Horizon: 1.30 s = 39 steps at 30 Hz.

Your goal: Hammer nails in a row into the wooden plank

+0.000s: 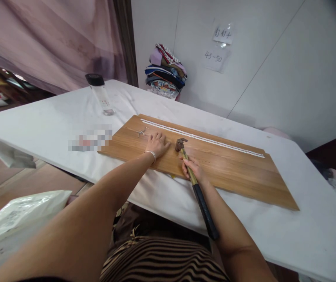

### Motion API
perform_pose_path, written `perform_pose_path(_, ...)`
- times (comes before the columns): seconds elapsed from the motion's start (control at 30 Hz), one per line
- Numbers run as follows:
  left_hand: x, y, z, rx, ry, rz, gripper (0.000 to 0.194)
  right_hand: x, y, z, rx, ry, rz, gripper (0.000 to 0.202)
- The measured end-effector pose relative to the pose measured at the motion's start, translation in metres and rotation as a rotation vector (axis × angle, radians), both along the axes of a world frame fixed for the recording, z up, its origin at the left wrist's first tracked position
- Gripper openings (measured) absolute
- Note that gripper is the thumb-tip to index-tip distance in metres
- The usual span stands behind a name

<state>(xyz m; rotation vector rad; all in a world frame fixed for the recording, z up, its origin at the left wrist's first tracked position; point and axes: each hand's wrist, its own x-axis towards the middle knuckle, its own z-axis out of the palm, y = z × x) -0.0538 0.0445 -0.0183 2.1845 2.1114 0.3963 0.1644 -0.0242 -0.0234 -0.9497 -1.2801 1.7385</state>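
Note:
A wooden board [232, 172] lies on the white-covered table. My left hand [158, 145] rests flat on its left part with the fingers spread. Just beyond that hand is a small pile of nails [141, 132]. In my right hand [192, 168] is a hammer [196, 182], gripped on the yellow part of the handle below the head. The rusty head sits over the board, and the black grip points back toward me. Small dark marks form a row on the wood right of the hammer. Two white strips [200, 138] run along the board's far side.
A clear bottle with a black lid [100, 94] stands on the table [47, 117] at the back left. A blurred-out item [91, 138] lies left of the board. Folded clothes [166, 74] are stacked by the wall. A plastic bag [18, 219] is at the lower left.

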Motion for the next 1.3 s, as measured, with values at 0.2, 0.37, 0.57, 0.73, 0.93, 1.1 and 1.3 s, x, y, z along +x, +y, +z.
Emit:
perform_pose_path(0.2,0.0003,-0.0006,0.0005,-0.005,0.018,0.003,0.042,0.0003,0.0008,-0.0024,0.012,0.011,-0.010,0.052)
perform_pose_path(0.37,-0.0006,-0.0004,-0.0005,0.004,0.010,-0.005,0.043,0.0008,0.0012,-0.0024,-0.001,0.002,0.001,0.052)
perform_pose_path(0.57,-0.0005,-0.0003,0.0002,-0.011,0.005,0.001,0.043,0.0015,0.0005,-0.0019,0.007,0.018,-0.004,0.051)
perform_pose_path(0.73,-0.0009,-0.0003,-0.0008,-0.005,0.007,0.001,0.044,0.0019,0.0023,-0.0038,0.006,0.004,0.002,0.051)
perform_pose_path(0.93,-0.0011,0.0005,-0.0020,-0.001,0.003,-0.002,0.044,0.0021,0.0023,-0.0042,0.015,0.016,0.008,0.050)
perform_pose_path(1.1,-0.0011,0.0005,-0.0020,0.002,-0.004,-0.005,0.043,0.0019,0.0021,-0.0027,0.012,0.000,0.006,0.050)
perform_pose_path(1.3,-0.0007,0.0008,-0.0027,0.006,0.004,0.003,0.041,0.0029,0.0025,-0.0043,0.016,0.008,0.009,0.048)
